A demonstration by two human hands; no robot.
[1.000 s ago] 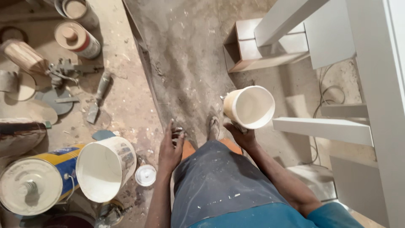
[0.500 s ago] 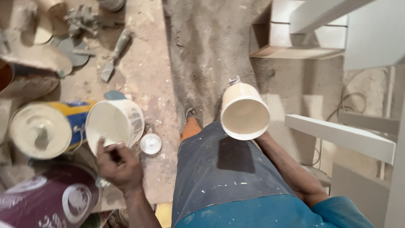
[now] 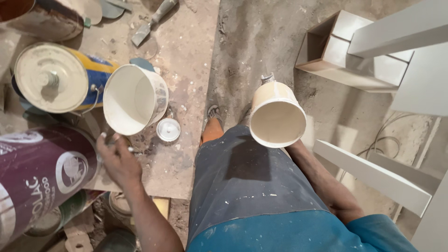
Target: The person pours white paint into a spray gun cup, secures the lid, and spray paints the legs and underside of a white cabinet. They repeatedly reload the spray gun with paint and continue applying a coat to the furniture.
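Two white plastic buckets are in my hands, seen from above as I stand on a dusty floor. Far left, a large purple paint can (image 3: 39, 179) lies at the frame edge, and above it a yellow-and-blue can with a cream-smeared lid (image 3: 51, 77) stands on a sheet of brown board (image 3: 186, 65). My left hand (image 3: 116, 161) is clenched around a thin wire handle, from which the left bucket (image 3: 135, 99) hangs tilted, its mouth turned toward me; the inside looks coated cream-white and I see no liquid pooled in it. Just beside it on the board rests a small round metal lid (image 3: 168, 129), and a scraper (image 3: 151, 21) lies farther up. Between the buckets, my foot (image 3: 213, 113) shows below my paint-flecked grey shorts (image 3: 252, 186). To the right, the second bucket (image 3: 276, 116) is held out over my knee, mouth also toward me, apparently empty; my right hand is hidden behind it, so its grip cannot be told. White-painted boards (image 3: 373, 172) and a box-shaped shelf part (image 3: 345, 51) lie at far right. Judged from this, both buckets are lifted and neither has been filled or set down yet
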